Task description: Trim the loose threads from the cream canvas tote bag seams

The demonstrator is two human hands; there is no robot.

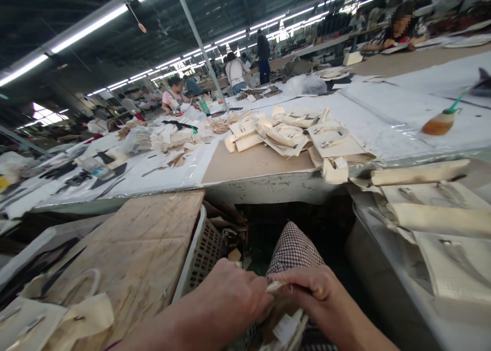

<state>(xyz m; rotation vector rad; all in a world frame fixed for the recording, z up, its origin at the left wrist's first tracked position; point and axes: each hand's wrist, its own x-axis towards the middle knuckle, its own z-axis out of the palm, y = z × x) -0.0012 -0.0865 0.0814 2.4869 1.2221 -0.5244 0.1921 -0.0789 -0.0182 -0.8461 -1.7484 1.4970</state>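
Cream fabric piece (279, 306), bunched low in the foreground over the person's lap, pinched from both sides: left hand (235, 295) closed on its near edge, right hand (315, 290) curled over the top with the thumb pressing down. A white tag (286, 328) hangs from the fabric below the hands. Checked cloth (293, 248) covers the knee just behind. To the left, a white plastic basket (202, 251) beside a worn wooden board (134, 248). Beyond, heaped cream bags (291, 133) on the long table (253, 162); an amber bottle (440, 123) sits far right.
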